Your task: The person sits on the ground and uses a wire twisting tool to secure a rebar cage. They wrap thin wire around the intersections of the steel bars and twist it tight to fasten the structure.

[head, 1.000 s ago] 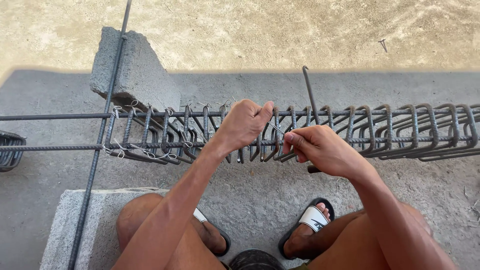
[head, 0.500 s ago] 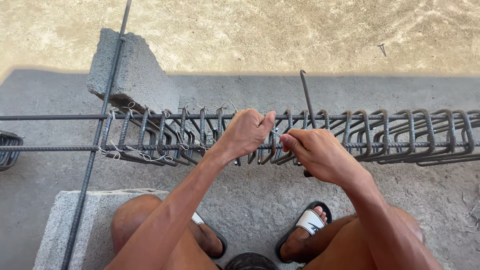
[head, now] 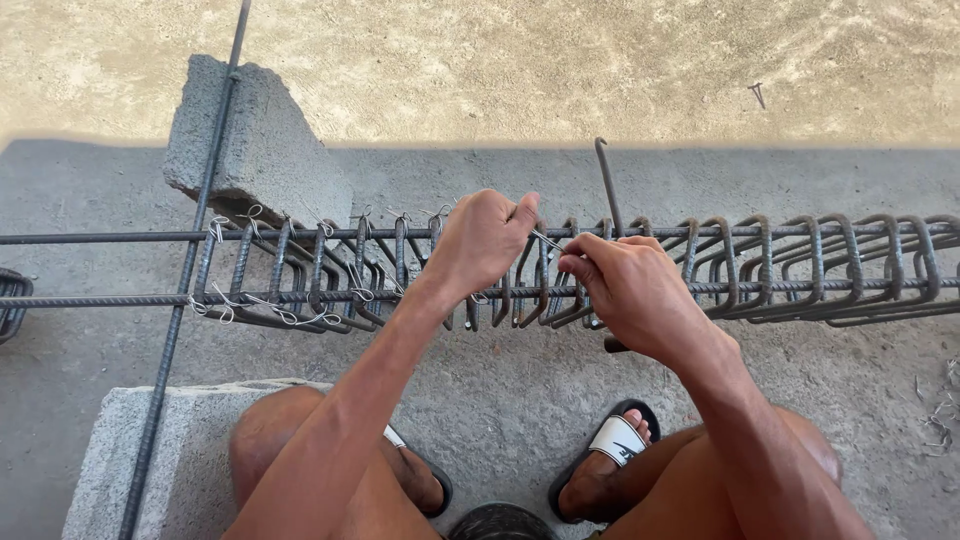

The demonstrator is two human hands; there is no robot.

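head view: both forearms reach forward over the knees, left hand point(head: 482, 240) and right hand point(head: 625, 290) meeting above the rebar cage point(head: 640, 270). it lies across a grey concrete floor point(head: 520, 400) beside a concrete block point(head: 250, 145), sandy ground beyond. both hands' fingers are curled closed, pinching a thin tie wire point(head: 547, 240) between them; the right also grips a hooked tool point(head: 604, 185).

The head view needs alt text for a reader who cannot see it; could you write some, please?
Seen from above, two bare hands, left and right, pinch a thin wire over a cage of rebar and stirrups. A hooked rod rises behind the right hand; a concrete block lies beyond.
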